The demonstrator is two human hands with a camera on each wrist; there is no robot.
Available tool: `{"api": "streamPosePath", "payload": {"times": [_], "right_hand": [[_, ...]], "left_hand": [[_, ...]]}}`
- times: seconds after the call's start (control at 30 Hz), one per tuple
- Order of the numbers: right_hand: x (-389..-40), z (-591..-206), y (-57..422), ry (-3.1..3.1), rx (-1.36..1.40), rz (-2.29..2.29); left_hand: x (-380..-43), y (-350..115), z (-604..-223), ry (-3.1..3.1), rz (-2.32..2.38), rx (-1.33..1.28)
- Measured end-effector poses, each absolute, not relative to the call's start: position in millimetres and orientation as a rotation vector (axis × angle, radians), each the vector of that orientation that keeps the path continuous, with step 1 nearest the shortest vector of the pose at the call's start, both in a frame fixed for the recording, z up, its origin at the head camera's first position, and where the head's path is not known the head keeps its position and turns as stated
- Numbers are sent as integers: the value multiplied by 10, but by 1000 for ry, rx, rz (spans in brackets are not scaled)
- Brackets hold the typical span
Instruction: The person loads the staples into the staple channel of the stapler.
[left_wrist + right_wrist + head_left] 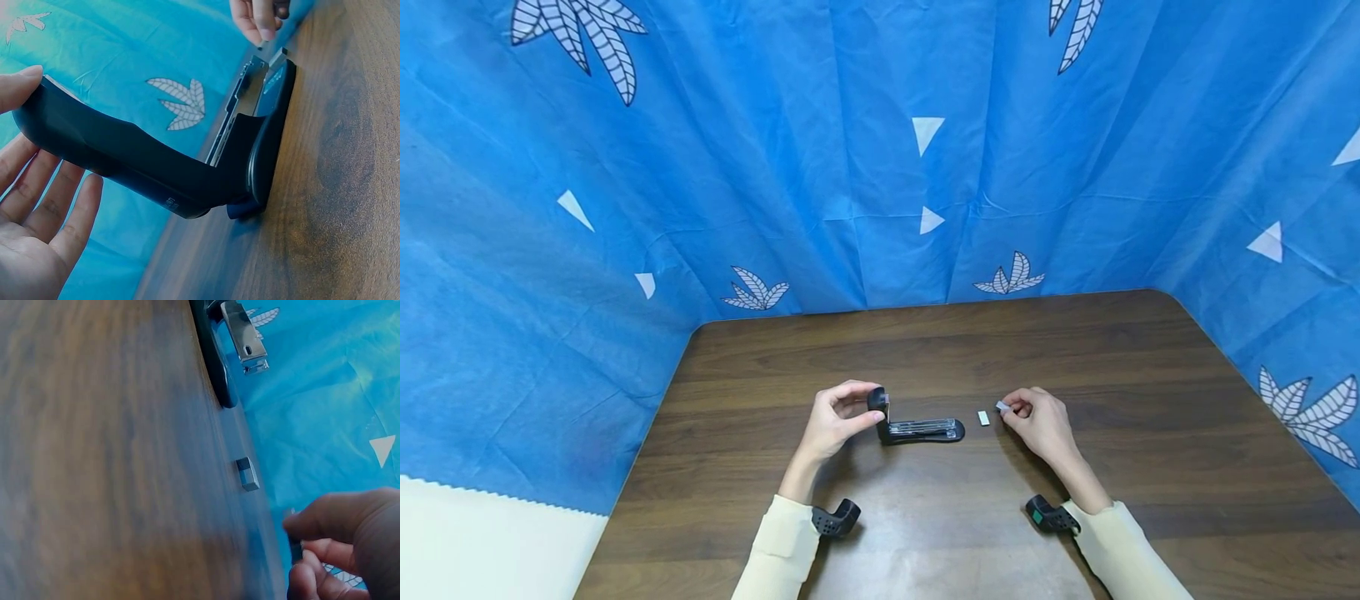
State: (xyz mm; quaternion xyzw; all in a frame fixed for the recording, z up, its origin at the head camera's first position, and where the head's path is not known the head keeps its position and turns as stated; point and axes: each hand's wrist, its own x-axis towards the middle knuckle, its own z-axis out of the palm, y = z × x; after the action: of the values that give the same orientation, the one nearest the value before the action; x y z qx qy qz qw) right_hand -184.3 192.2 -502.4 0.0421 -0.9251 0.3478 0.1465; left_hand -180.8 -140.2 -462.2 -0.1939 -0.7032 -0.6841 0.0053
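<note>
A black stapler point(922, 431) lies on the table with its top arm swung up and its metal staple channel point(240, 103) exposed. My left hand point(833, 419) grips the raised arm point(119, 147) near its end, thumb on one side and fingers on the other. Right of the stapler, my right hand point(1037, 421) pinches a small strip of staples point(295, 549) between thumb and fingers, just above the table. A second short staple strip point(983, 418) lies on the wood between the stapler's front end and my right hand.
The brown wooden table point(760, 358) reaches back to a blue curtain point(850, 167) with white leaf and triangle prints. The curtain also hangs along both sides. Black wrist cameras point(837, 518) sit on both wrists.
</note>
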Motion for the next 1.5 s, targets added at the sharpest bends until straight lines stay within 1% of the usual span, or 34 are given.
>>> {"api": "streamPosePath", "payload": {"times": [0.33,0.6,1.13,1.5], "right_hand": [[-1826,-4938,1851,-2607,212,1051],[-1825,-4871,1720,-2604,357,1098],[-1866,-4712,1301,-2636,594,1126],[-1894,-4691,972,-2760,757,1021]], "left_hand": [[-1809,-1396,-4631,-2193,-2150,-610],[-1808,-1392,-4627,-2198,-2150,-596],[-1805,-1386,-4633,-2189,-2169,-592],[-1809,-1379,-4639,-2188,-2174,-585]]}}
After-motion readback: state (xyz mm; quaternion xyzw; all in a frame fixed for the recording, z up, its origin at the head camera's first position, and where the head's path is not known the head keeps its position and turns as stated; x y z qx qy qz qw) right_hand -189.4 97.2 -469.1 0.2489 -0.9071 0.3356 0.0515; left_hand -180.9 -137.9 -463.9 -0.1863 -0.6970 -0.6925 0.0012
